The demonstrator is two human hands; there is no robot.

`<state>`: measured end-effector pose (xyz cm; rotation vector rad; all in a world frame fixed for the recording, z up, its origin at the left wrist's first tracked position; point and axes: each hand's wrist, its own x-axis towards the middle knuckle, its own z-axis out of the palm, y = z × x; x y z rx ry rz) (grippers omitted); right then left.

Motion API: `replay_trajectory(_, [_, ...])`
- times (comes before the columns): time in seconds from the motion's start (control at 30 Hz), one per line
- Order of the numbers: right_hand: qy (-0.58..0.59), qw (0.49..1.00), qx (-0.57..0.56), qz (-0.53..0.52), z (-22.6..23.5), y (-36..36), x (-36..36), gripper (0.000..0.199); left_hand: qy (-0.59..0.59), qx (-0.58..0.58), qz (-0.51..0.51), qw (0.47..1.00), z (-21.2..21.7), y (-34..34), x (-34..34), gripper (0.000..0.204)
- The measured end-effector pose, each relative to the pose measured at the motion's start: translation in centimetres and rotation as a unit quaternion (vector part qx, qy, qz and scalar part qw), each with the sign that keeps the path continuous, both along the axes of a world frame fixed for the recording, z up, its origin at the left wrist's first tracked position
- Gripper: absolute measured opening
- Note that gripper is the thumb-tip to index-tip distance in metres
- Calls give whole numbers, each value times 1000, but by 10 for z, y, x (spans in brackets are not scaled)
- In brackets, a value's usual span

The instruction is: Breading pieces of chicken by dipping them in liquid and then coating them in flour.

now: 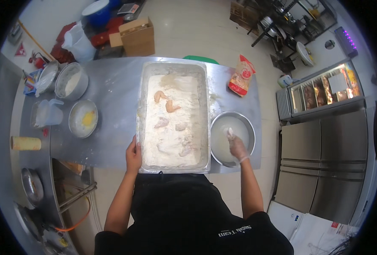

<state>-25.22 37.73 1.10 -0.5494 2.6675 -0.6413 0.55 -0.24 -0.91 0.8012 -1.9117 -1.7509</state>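
Note:
A deep rectangular metal tray [144,85] of white flour stands before me on the steel table. Two bare, pale-orange chicken wing pieces [171,106] lie on the flour, and several flour-coated pieces [161,123] sit half buried nearer me. My left hand [133,157] grips the tray's left wall near its front corner. Over the round metal bowl [251,127] of cloudy liquid, right of the tray, is my right hand [238,149] in a clear glove. Its fingers are closed together at a whitish tip; what they hold, if anything, I cannot make out.
A red and tan packet [242,76] stands at the table's far right. On the left are a bowl with something yellow [83,119], a larger flour bowl [71,81] and a clear plastic jug [48,112]. A cardboard box [136,37] stands beyond the table; steel fridges [320,161] line the right.

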Motion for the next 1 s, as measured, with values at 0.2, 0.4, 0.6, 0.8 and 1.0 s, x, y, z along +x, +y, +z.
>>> replay_trajectory(0.2, [160, 939, 279, 122, -62, 19, 25, 14, -11, -13, 0, 1000, 5, 7, -7, 41])
replay_trajectory(0.4, [117, 923, 312, 194, -35, 3, 21, 15, -33, 15, -6, 999, 7, 5, -6, 41])
replay_trajectory(0.6, [-54, 958, 191, 208, 40, 8, -3, 22, -8, 0, -8, 1000, 6, 4, -6, 41])
replay_trajectory(0.8, [-83, 957, 238, 143, 54, 13, -5, 23, 5, -15, 3, 1000, 6, 3, -5, 41])
replay_trajectory(1.0, [27, 973, 190, 129, 110, -19, 6, 21, 1, -11, -7, 1000, 9, 5, -6, 41])
